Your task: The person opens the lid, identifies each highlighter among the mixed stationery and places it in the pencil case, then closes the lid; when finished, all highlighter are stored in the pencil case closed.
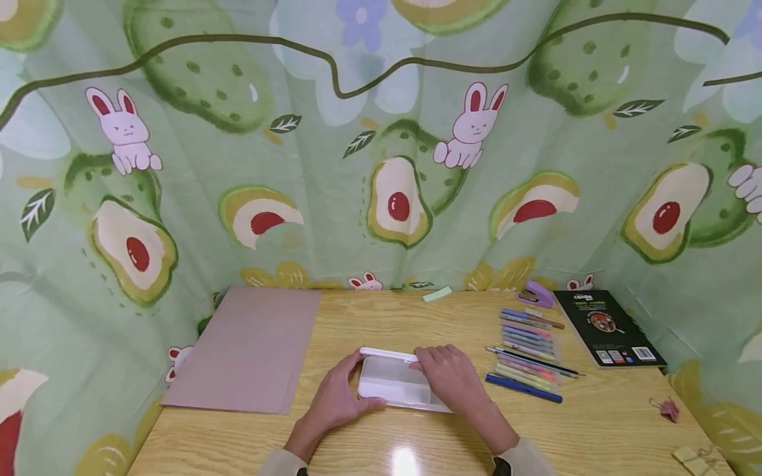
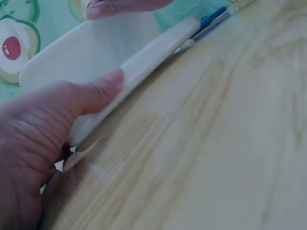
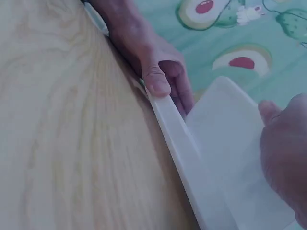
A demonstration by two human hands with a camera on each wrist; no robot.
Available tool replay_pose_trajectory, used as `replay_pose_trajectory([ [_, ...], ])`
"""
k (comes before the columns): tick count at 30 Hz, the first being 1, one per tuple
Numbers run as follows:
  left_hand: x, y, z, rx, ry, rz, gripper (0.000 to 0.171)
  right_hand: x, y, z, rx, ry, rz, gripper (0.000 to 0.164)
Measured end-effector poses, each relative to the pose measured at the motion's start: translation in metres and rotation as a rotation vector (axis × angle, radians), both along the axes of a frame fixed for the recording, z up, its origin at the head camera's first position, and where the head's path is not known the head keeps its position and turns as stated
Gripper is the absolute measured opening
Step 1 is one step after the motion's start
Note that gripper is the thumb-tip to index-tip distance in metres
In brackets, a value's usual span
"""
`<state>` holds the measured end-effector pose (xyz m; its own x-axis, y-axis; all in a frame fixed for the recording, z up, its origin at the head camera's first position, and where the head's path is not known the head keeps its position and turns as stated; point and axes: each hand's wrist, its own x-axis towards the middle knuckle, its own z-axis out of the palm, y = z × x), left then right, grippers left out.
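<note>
Left grip point(image 1: 336, 396) is clamped on the left end of the white case point(image 1: 389, 391), thumb against the near wall; the right grip point(image 1: 450, 378) pinches the raised lid point(image 1: 387, 355) toward its right end. The case sits on the tabletop point(image 1: 220, 443), centrally and close to the person. It looks like thin moulded plastic: probably light, stiff and rather slippery, so the end walls should offer the surest hold, and the lid's free edge the best leverage (its hinge, likely at the back, could be the fragile part). The wood-grain surface looks smooth, with a bright glare spot nearest the person. Pens point(image 1: 526, 350) lie in a row to the right, beside a black booklet point(image 1: 610, 327); mauve sheets point(image 1: 244, 350) lie left. An avocado-patterned curtain point(image 1: 333, 158) surrounds the workspace at the back and sides.
</note>
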<state>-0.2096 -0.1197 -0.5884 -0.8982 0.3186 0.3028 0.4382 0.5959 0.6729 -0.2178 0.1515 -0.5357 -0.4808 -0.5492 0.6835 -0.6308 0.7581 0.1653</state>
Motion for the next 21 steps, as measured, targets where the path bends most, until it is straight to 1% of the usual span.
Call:
replay_pose_trajectory([
  [3, -0.001, 0.0, -0.002, 0.005, -0.015, 0.018, 0.115, -0.005, 0.004, -0.002, -0.095, 0.003, -0.011, 0.059],
  [5, -0.002, 0.0, -0.003, 0.008, -0.037, 0.036, 0.116, -0.008, 0.008, -0.004, -0.19, -0.014, -0.034, 0.056],
  [7, -0.002, 0.0, -0.004, 0.014, -0.062, 0.049, 0.119, -0.01, 0.012, -0.005, -0.284, -0.032, -0.063, 0.049],
  [8, -0.002, 0.0, -0.005, 0.022, -0.065, 0.046, 0.12, -0.011, 0.014, -0.006, -0.322, -0.041, -0.08, 0.043],
  [10, -0.002, 0.001, -0.005, 0.04, -0.084, 0.043, 0.122, -0.012, 0.018, -0.008, -0.368, -0.058, -0.129, 0.032],
  [11, -0.002, 0.001, -0.005, 0.045, -0.085, 0.04, 0.124, -0.013, 0.019, -0.009, -0.374, -0.075, -0.162, 0.029],
  [12, -0.001, 0.001, -0.006, 0.048, -0.086, 0.039, 0.125, -0.013, 0.02, -0.01, -0.365, -0.096, -0.196, 0.03],
  [13, -0.001, 0.0, -0.006, 0.051, -0.084, 0.035, 0.127, -0.013, 0.021, -0.01, -0.346, -0.122, -0.232, 0.035],
  [16, -0.001, 0.0, -0.006, 0.036, -0.079, 0.023, 0.131, -0.013, 0.022, -0.012, -0.278, -0.263, -0.322, 0.052],
  [18, -0.002, 0.0, -0.006, 0.01, -0.067, 0.014, 0.134, -0.013, 0.022, -0.014, -0.242, -0.377, -0.358, 0.063],
  [21, -0.003, 0.0, -0.007, -0.047, -0.04, 0.003, 0.134, -0.013, 0.021, -0.018, -0.235, -0.517, -0.366, 0.077],
])
